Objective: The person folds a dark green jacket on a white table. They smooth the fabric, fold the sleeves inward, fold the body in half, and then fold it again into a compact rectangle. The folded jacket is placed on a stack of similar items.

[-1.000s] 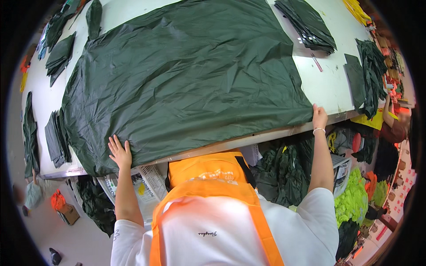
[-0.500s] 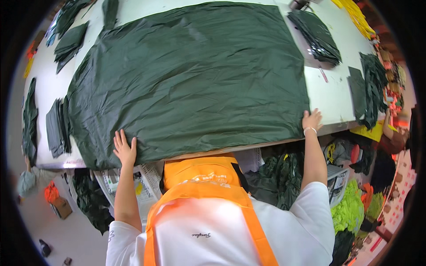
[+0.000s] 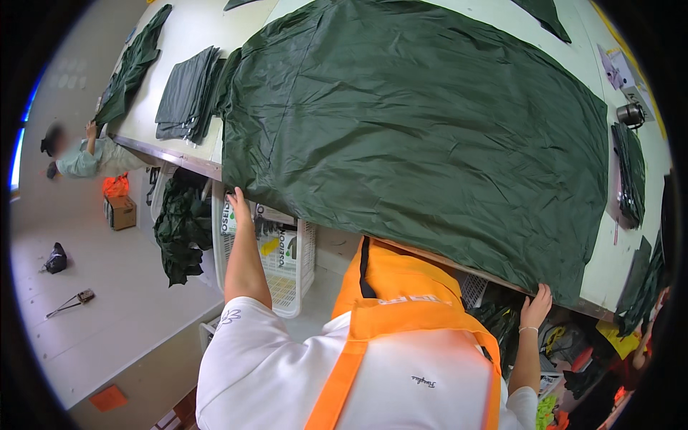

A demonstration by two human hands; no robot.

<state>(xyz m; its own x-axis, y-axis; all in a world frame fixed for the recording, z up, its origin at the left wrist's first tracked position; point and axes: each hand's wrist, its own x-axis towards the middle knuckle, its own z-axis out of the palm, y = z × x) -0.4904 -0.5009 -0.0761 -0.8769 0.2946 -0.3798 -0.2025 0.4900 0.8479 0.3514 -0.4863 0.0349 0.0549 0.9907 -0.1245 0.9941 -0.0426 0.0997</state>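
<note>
A large sheet of dark green, shiny fabric (image 3: 423, 136) lies spread over the white table, creased, with a seam running down its left part. Its near edge comes to the table's front edge, in front of me. At the near left corner of the fabric, my left hand (image 3: 240, 204) has its fingers closed on the edge. My right hand (image 3: 535, 308) pinches the same edge farther right, its fingertips partly lost against the dark cloth. Left of the sheet is a stack of folded dark green pieces in clear bags (image 3: 188, 97).
Below the table edge stand a white basket (image 3: 304, 276) with printed packs and, beside it, a heap of dark green cloth (image 3: 183, 222). At far left another person (image 3: 82, 158) handles a dark green piece (image 3: 132, 68). A steel cup (image 3: 630, 115) and bagged pieces (image 3: 629, 175) lie right.
My view has swung left. Both hands have gone from lying flat on the fabric to its near edge, fingers now closed there. The fabric still lies spread on the table.
</note>
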